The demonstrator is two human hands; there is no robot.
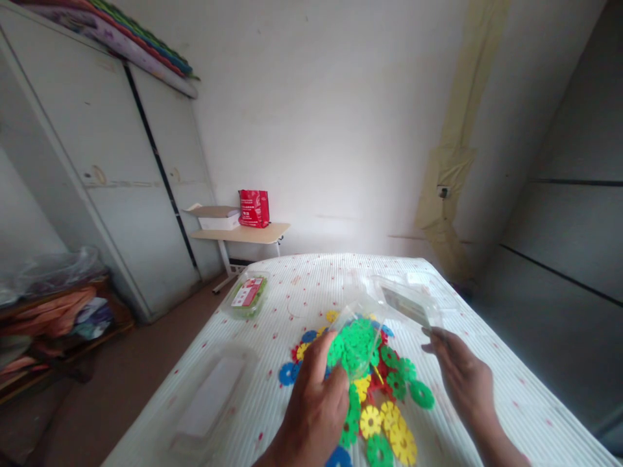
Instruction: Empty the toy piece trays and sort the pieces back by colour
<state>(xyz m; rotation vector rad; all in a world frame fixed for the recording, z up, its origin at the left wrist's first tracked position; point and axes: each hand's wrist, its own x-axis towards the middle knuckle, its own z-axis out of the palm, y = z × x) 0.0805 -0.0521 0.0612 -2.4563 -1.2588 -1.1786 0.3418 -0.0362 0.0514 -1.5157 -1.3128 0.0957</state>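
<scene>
My left hand [316,402] is closed around the near side of a clear plastic box [346,316] filled with green notched plastic discs [359,344]. The box hovers over, or rests on, a loose pile of similar discs; which one I cannot tell. Yellow discs [389,421], red discs [378,384] and blue discs [288,373] lie around it, with more green discs at the right, such as one green disc [421,394]. To the right, my right hand [462,371] pinches the near corner of a clear plastic lid [406,303], tilted above the table.
On the table [233,415] at left is a clear tray [207,405]. Farther back stands a labelled clear container [248,295] with green contents. Another clear plastic piece [433,285] lies at the far right. A side table [272,232] holds a red bag [254,209] and a white box [219,220].
</scene>
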